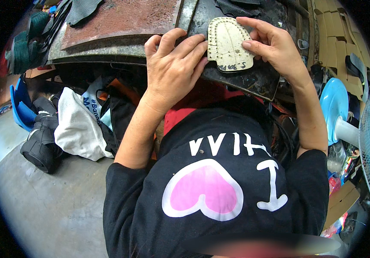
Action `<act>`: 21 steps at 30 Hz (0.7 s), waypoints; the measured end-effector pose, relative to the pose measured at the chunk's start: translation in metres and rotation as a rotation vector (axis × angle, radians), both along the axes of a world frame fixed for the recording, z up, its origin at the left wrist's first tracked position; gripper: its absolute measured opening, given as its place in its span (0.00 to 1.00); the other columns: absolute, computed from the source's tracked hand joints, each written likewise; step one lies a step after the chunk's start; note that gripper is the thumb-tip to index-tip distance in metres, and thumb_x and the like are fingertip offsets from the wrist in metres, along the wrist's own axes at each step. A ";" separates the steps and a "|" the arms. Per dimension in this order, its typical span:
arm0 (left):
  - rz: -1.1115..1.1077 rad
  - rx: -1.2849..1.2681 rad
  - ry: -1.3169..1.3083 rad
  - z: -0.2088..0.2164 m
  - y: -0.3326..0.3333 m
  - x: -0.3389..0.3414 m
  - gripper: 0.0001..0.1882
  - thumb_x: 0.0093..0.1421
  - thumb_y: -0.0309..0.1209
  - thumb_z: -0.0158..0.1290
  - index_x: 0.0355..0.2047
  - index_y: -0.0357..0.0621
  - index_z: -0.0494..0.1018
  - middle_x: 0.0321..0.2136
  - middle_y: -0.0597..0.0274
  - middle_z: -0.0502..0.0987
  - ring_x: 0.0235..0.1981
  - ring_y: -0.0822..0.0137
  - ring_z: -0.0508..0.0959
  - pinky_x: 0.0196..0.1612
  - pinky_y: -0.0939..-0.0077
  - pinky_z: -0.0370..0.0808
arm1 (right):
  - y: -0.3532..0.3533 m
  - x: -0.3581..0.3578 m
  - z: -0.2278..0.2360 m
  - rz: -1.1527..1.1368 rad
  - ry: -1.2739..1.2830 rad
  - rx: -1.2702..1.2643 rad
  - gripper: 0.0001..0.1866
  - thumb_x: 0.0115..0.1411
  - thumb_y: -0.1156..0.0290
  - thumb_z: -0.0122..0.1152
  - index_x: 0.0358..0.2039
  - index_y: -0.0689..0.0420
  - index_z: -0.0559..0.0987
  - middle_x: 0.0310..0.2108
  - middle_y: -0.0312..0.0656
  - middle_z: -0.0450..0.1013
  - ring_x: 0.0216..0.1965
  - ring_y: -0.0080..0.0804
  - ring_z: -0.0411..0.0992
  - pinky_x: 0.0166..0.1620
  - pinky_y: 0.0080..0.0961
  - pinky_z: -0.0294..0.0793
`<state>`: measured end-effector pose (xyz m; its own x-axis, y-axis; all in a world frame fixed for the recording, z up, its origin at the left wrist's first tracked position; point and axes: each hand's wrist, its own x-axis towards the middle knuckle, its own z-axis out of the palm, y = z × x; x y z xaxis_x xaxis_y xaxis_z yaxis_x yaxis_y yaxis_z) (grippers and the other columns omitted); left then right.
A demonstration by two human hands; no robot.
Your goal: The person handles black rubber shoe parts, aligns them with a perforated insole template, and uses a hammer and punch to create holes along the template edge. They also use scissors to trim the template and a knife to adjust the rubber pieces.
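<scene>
A cream, flat template, rounded at the top and lined with small dark holes near its edge, is held between my hands over the dark worktop. A thin black edge shows below its lower rim; I cannot tell whether that is another piece. My left hand has its thumb and forefinger closed at the template's left side. On the other side, my right hand pinches it, the thumb on its face and the forefinger at the upper right edge. Handwritten marks run along its lower end.
A reddish-brown board lies on the worktop to the left, with black material behind the template. Cut black strips and dark green thread spools sit far left. A blue-and-white fan and cardboard stand right. Bags rest on the floor.
</scene>
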<state>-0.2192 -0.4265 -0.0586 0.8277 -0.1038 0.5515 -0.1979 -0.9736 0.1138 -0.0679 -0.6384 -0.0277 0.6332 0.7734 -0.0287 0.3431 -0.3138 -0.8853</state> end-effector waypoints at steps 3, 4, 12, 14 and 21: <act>-0.006 -0.011 0.000 0.001 0.000 0.000 0.15 0.52 0.36 0.62 0.42 0.54 0.80 0.46 0.77 0.78 0.54 0.67 0.68 0.56 0.62 0.56 | 0.000 0.001 0.001 0.007 -0.002 -0.060 0.26 0.61 0.71 0.64 0.61 0.57 0.72 0.27 0.27 0.68 0.26 0.11 0.65 0.27 0.10 0.64; -0.008 -0.016 0.000 0.001 0.000 0.000 0.15 0.52 0.35 0.62 0.42 0.54 0.80 0.46 0.77 0.78 0.54 0.67 0.68 0.56 0.62 0.56 | 0.000 0.001 0.001 0.005 -0.004 -0.078 0.26 0.61 0.71 0.64 0.61 0.57 0.72 0.27 0.27 0.68 0.26 0.10 0.65 0.27 0.10 0.64; 0.013 -0.011 -0.013 -0.005 -0.002 -0.003 0.16 0.53 0.34 0.61 0.43 0.52 0.80 0.47 0.75 0.78 0.56 0.67 0.67 0.56 0.62 0.55 | -0.002 -0.001 -0.007 -0.004 -0.022 -0.048 0.26 0.60 0.73 0.65 0.60 0.57 0.73 0.29 0.27 0.66 0.27 0.11 0.64 0.29 0.10 0.65; 0.016 -0.014 -0.019 -0.006 -0.002 -0.003 0.16 0.53 0.34 0.61 0.43 0.52 0.80 0.47 0.74 0.78 0.56 0.67 0.67 0.57 0.62 0.55 | -0.001 -0.003 -0.009 0.010 -0.103 -0.017 0.26 0.60 0.74 0.65 0.60 0.58 0.73 0.29 0.27 0.65 0.28 0.11 0.64 0.29 0.10 0.65; 0.024 -0.041 -0.017 -0.007 -0.002 -0.004 0.16 0.53 0.35 0.61 0.43 0.51 0.80 0.47 0.72 0.78 0.56 0.68 0.67 0.57 0.61 0.55 | -0.002 -0.005 -0.008 -0.032 -0.109 -0.032 0.25 0.58 0.70 0.68 0.57 0.56 0.76 0.28 0.32 0.69 0.27 0.16 0.67 0.33 0.15 0.72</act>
